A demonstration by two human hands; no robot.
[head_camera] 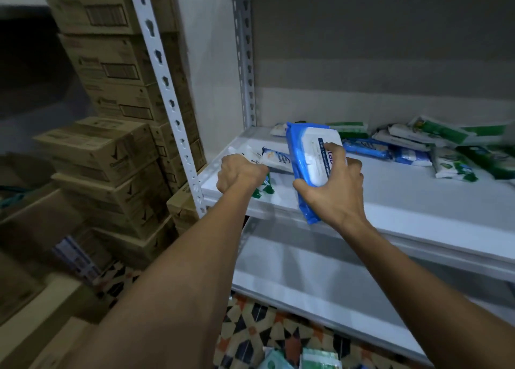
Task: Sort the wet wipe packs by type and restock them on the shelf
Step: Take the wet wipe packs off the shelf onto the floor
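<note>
nearest the camera, more packs are lying on the patterned floor below the unit. up at the shelf, the right hand is gripping a blue wipe pack upright, thumb under its lower side and fingers curling over the white label, right above the front lip. just beside it the left hand is closing round a green-trimmed pack at the shelf's left end, with a small white-and-blue pack lying just behind. further back, a loose heap of green and blue packs is sprawling along the right. the risk i'm reading: that blue pack is hanging half over the edge, so a slack grip could be sending it floorwards, and types are looking mixed at the left end.
</note>
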